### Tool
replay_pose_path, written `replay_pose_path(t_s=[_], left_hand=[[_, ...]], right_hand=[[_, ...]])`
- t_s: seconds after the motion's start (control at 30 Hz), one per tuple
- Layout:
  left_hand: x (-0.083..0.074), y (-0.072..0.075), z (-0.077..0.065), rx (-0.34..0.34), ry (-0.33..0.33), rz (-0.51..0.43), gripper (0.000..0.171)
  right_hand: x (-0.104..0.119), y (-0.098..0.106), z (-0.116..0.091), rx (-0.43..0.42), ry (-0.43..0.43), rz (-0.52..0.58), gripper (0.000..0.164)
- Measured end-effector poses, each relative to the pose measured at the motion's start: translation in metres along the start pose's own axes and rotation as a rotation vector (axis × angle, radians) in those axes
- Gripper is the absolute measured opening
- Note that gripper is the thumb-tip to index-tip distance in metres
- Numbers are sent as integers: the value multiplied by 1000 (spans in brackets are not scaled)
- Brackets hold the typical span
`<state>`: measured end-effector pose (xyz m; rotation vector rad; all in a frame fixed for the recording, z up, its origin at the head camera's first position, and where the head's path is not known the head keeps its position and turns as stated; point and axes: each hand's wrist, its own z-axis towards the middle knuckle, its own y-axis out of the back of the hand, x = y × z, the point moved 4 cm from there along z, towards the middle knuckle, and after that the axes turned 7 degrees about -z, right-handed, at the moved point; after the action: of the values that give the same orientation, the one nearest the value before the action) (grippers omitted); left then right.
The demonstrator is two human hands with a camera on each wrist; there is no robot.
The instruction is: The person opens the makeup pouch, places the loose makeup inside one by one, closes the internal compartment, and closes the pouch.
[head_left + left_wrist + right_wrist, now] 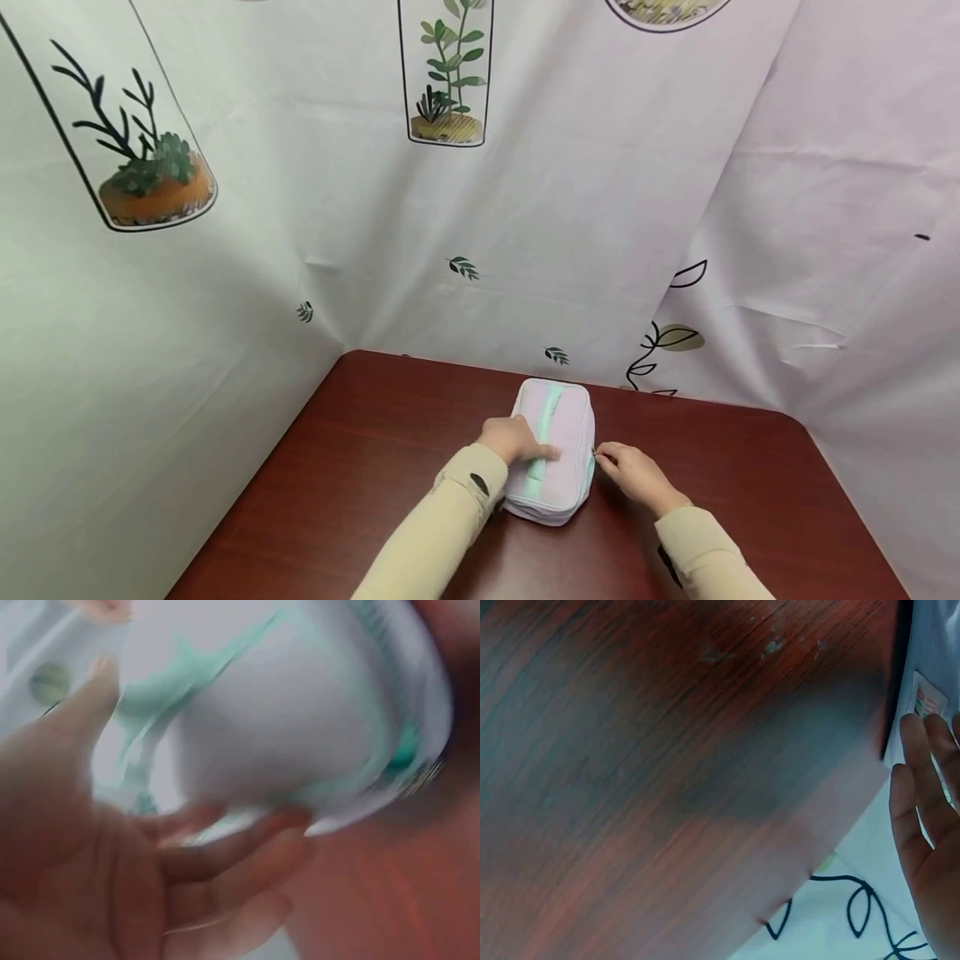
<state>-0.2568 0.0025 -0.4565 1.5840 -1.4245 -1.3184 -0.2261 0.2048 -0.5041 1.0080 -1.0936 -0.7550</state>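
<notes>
A pale lilac zip-up pouch (567, 425) with a mint-green carry strap (546, 429) lies on the dark red table. My left hand (513, 440) grips it from the left side, thumb across the top by the strap. In the left wrist view, blurred, the fingers of that hand (97, 847) lie along the edge of the pouch (277, 712). At the pouch's right side, my right hand (633, 473) pinches the small zipper pull (595, 452) between thumb and forefinger. In the right wrist view, fingers of the right hand (930, 810) show at the right edge.
The wood-grained table (337, 467) has rounded far corners. White cloth (562, 208) printed with plants and leaves hangs behind it and along both sides. A small printed label (928, 697) appears beside the fingertips in the right wrist view.
</notes>
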Motion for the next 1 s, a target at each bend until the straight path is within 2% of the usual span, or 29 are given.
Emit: replay_pose_path(t_s=[0.1, 0.17, 0.27, 0.33, 0.4, 0.53, 0.67, 0.77, 0.9, 1.0], left_hand=[[4, 12, -1, 27, -138, 24, 93], [3, 13, -3, 28, -267, 66, 106], [1, 2, -7, 54, -431, 191, 121], [0, -9, -11, 92, -480, 244, 127], [-1, -18, -14, 106, -488, 299, 126], [-1, -24, -15, 69, -495, 377, 115], [-4, -18, -13, 51, -506, 379, 100], [-6, -11, -11, 67, -504, 353, 93], [-8, -7, -10, 86, -497, 353, 88], [-10, -4, -9, 82, -493, 360, 87]], right_hand=[[-5, 0, 2, 14, -47, 44, 7], [-7, 0, 3, 23, -57, 60, 7], [-8, 0, 3, 23, -56, 71, 8], [-7, -1, 3, 21, -53, 73, 8], [-5, -1, 2, 13, -50, 77, 7], [-7, -3, 2, 13, -45, 90, 7], [-9, -2, 2, 6, -51, 95, 8], [-8, 1, 1, -20, -38, 105, 9], [-6, 4, 1, -42, 0, 124, 10], [-6, 4, 2, -16, -24, 129, 10]])
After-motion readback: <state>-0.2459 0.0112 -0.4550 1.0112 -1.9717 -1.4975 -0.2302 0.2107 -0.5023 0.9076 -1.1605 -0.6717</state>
